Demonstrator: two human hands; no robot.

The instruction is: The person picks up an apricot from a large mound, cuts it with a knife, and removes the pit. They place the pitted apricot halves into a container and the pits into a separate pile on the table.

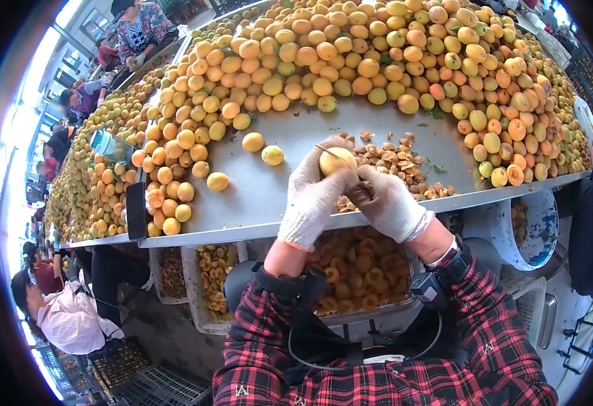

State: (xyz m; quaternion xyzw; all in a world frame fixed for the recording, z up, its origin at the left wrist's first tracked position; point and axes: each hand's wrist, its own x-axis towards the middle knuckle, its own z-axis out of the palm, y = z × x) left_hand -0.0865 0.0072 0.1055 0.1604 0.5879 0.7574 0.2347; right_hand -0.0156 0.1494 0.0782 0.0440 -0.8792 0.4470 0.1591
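Note:
My left hand (312, 203), in a soiled white knit glove, is closed around a yellow apricot (338, 161) over the table's front edge. Close against the fruit, my right hand (392, 206), gloved too, has its fingers pinched together. A thin dark strip, like a slim blade, runs along the top of the apricot towards the right fingers; its full shape is hidden. Behind my right hand lies a heap of brown apricot pits (401, 161). Several loose apricots (273, 155) rest on the metal to the left of my hands.
A large mound of apricots (323, 51) covers the back and sides of the metal table (242, 196). Below the edge stand crates of apricot halves (361, 271) and a white bucket (543, 230). A teal-lidded container (103, 143) sits at left. Other people work along the tables.

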